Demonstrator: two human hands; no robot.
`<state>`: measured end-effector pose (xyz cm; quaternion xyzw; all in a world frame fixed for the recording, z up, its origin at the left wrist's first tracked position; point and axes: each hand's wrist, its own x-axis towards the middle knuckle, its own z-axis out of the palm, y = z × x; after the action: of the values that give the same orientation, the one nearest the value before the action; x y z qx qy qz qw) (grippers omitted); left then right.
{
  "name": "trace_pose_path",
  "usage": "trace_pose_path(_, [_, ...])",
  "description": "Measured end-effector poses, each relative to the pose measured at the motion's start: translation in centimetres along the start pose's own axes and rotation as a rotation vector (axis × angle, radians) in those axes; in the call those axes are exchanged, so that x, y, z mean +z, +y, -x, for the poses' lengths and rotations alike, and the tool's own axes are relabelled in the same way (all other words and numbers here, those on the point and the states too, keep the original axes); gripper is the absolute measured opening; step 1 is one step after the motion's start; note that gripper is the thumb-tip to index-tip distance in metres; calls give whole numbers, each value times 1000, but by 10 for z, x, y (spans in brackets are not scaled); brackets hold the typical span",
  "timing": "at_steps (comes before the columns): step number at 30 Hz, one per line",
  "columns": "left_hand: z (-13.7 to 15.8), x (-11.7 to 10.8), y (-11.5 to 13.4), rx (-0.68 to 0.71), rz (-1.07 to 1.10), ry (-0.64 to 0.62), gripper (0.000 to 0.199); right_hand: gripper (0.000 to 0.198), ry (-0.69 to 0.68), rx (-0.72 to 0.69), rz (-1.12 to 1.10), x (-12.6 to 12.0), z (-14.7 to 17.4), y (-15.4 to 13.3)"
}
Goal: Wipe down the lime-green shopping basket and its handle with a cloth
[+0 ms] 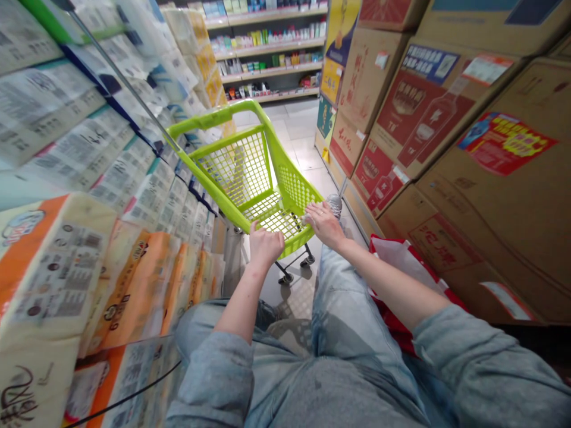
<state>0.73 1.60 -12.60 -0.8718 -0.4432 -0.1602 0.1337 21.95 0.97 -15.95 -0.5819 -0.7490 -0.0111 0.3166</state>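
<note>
A lime-green wheeled shopping basket [285,148] stands in front of my knees, with a lattice of holes in its walls and nothing visible inside. My left hand [266,245] is closed at the basket's near rim, the fingers curled and partly hidden. At the near right corner, my right hand [326,224] lies over the rim with its fingers stretched out and a ring on one of them. Something small and whitish shows by its fingertips, too unclear to name. A long thin metal rod [125,74] slants up leftward from the basket's far-left rim.
Packs of tissue paper [57,255] are stacked along my left side. Printed cardboard cartons [428,113] rise on the right. A red and white bag [395,252] sits beside my right leg. Pale floor tiles [303,134] lead to shelves of small goods [267,50].
</note>
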Motion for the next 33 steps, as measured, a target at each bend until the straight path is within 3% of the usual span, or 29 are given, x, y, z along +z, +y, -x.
trace_pose_path(7, [1,-2,3,-25,95,-18,43,51,35,13,-62,13,26,-45])
trace_pose_path(13, [3,-3,-3,-11,11,-7,45,45,-115,-139,-100,-3,18,-23])
trace_pose_path(20, [-5,0,9,-26,30,-14,48,44,103,134,-78,4,11,0])
trace_pose_path(23, [-7,2,13,-69,76,-18,47,47,185,198,-132,15,20,-16])
trace_pose_path(30, [-6,4,9,-80,98,-22,40,53,222,184,-249,41,48,-90])
trace_pose_path(33, [-4,3,5,-58,103,-26,39,52,232,172,-248,44,51,-97])
